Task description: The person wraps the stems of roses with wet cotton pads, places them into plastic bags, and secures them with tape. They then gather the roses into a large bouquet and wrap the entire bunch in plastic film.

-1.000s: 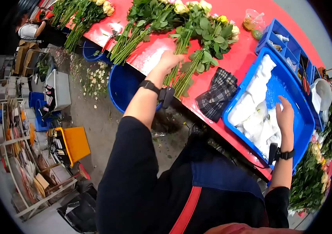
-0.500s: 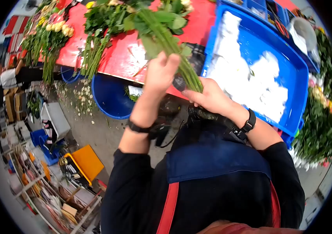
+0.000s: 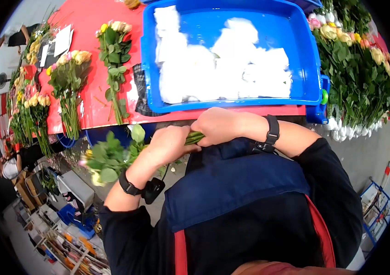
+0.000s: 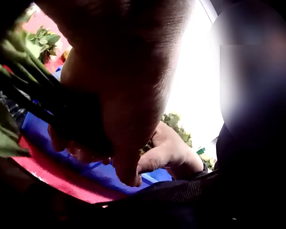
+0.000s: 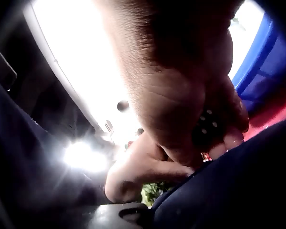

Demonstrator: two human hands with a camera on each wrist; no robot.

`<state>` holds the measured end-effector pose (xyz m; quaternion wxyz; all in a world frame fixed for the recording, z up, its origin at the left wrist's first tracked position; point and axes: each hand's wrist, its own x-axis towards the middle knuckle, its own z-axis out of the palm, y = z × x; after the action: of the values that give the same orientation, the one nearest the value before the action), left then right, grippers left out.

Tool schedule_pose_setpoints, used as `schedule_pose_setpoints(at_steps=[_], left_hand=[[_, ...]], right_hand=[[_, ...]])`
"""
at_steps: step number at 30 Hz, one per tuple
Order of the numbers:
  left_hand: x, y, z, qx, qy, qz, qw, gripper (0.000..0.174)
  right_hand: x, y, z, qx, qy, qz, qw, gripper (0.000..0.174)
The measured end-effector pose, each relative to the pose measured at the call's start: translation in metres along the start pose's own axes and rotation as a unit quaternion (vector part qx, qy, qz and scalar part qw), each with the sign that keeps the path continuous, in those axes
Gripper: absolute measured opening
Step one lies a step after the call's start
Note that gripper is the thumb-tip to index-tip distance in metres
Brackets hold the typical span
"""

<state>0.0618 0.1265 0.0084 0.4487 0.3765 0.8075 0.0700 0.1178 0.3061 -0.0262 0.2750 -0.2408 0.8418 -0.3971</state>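
I hold a bunch of roses [image 3: 108,160] level in front of my waist, just below the red table's edge [image 3: 250,111]. Its leafy heads point left. My left hand [image 3: 169,144] grips the green stems [image 4: 19,90] mid-length. My right hand [image 3: 215,124] is curled round the stem ends [image 3: 195,136], close against the left hand. In the left wrist view my left hand [image 4: 114,109] wraps the stems with my right hand [image 4: 169,155] behind it. In the right wrist view my right hand [image 5: 195,95] closes over a small dark thing [image 5: 206,126], hard to make out.
A blue tray [image 3: 231,104] with white wads [image 3: 213,68] sits on the table right ahead. Rose bunches [image 3: 69,87] and a checked cloth [image 3: 139,91] lie to its left. More roses [image 3: 355,68] are massed at the right. A blue tub [image 3: 112,134] stands under the table.
My left hand lifted the bunch off the table and brought it down to my waist, heads to the left. My right hand left the blue tray and took hold of the stem ends.
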Motion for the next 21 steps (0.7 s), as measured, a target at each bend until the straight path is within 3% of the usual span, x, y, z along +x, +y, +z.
schedule_pose_setpoints(at_steps=[2,4,6,7,8,13,16,19,21], left_hand=[[0.009,0.000,0.023,-0.102,0.050,0.016,0.993,0.049],[0.016,0.012,0.024,-0.194,0.121,-0.052,0.972,0.039],[0.025,0.003,0.040,-0.259,0.258,-0.029,0.930,0.031],[0.023,0.006,0.030,-0.250,0.212,-0.112,0.938,0.027],[0.024,0.002,0.033,-0.347,0.223,-0.125,0.902,0.027],[0.023,-0.010,0.033,-0.475,0.247,-0.162,0.829,0.027],[0.023,-0.018,0.032,-0.524,0.269,-0.131,0.797,0.026],[0.021,-0.025,0.022,-0.564,0.274,-0.122,0.769,0.017],[0.025,-0.024,0.014,-0.581,0.277,-0.109,0.758,0.012]], right_hand=[[-0.016,0.014,-0.005,0.034,0.020,-0.017,0.999,0.029],[-0.032,0.032,-0.027,0.136,0.056,-0.005,0.989,0.028],[-0.033,0.064,-0.035,0.102,0.182,0.073,0.975,0.014],[-0.031,0.068,-0.044,0.058,0.229,0.096,0.967,0.013],[-0.024,0.074,-0.050,0.005,0.227,0.112,0.967,0.013],[0.044,0.093,-0.020,-0.216,0.200,0.045,0.955,0.017],[0.065,0.091,-0.025,-0.209,0.093,0.143,0.963,0.027],[0.041,0.112,-0.054,0.091,0.118,0.124,0.981,0.025],[0.013,0.111,-0.063,0.312,0.188,0.113,0.924,0.021]])
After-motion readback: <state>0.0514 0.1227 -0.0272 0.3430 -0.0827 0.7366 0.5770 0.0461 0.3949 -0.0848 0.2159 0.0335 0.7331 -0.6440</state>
